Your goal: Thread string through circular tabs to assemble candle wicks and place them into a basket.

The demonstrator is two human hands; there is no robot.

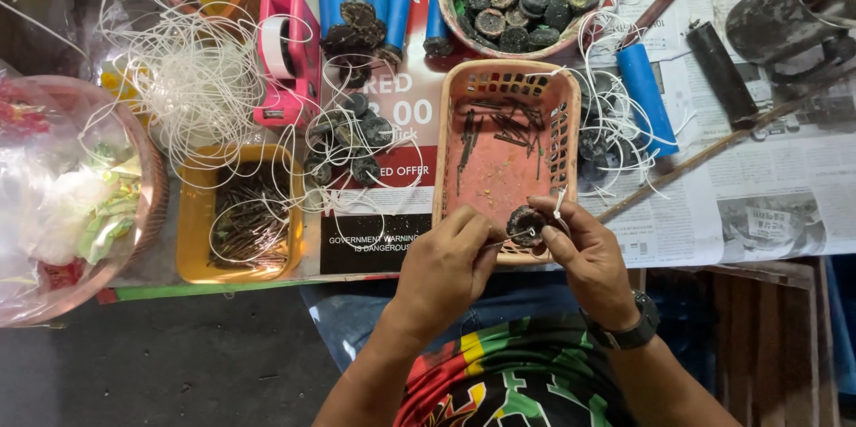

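Left hand (443, 268) pinching thin nail, right hand (584, 258) pinching dark disc (525, 225) with white string (559, 202), over orange basket (506, 137)

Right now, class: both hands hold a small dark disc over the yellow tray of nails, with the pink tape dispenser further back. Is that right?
Not quite. In the head view, the left hand and right hand hold the dark disc over the orange basket, not the yellow tray. The pink tape dispenser is indeed further back.

Bare forearms, a wristwatch and a bright printed shirt

The right wrist carries a black wristwatch (627, 327) at four o'clock; the black T-shirt (508, 373) at six o'clock shows red, yellow and green stripes; blue jeans (357, 324) beneath.
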